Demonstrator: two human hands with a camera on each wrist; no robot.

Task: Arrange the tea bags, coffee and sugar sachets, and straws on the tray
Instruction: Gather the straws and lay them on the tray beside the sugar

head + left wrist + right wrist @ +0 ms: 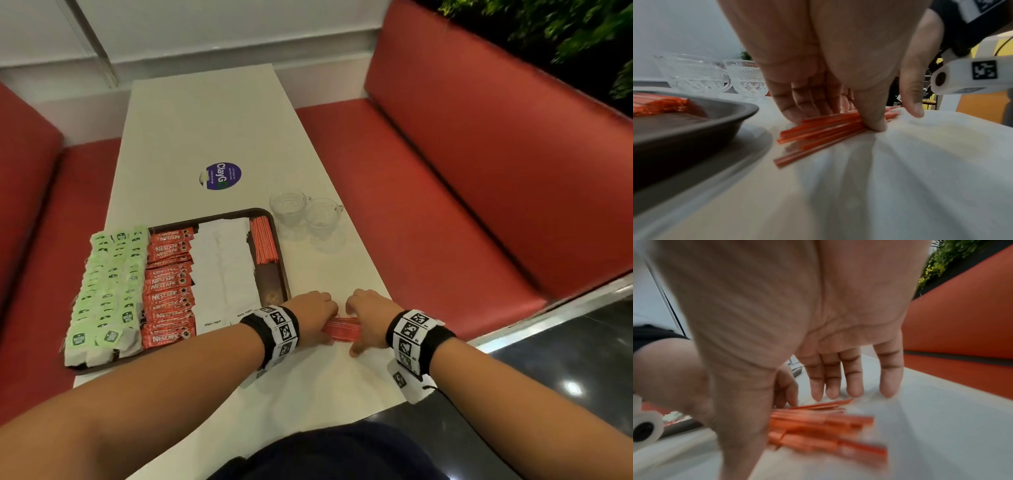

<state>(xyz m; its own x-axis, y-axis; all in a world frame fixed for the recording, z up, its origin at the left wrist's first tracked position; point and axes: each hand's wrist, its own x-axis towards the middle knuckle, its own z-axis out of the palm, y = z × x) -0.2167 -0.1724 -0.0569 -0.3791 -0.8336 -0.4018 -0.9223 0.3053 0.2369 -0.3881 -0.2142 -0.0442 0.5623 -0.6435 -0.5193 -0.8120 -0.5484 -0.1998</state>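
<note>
A loose bundle of red straws [342, 329] [818, 131] [818, 426] lies on the white table, just right of the dark tray [270, 284] [705, 116]. My left hand [313, 313] [835, 121] pinches the bundle's left end between thumb and fingers. My right hand [368, 318] [789, 418] straddles the right end, its fingers straight and the thumb on the near side. The tray holds green tea bags [109, 284], red coffee sachets [169, 284], white sugar sachets [222, 274] and a row of red straws [263, 241] [659, 104].
Two glass cups [287, 209] [323, 219] stand on the table beyond the tray's far right corner. The table's right edge runs close to my right wrist. Red bench seats [445, 205] flank the table on both sides.
</note>
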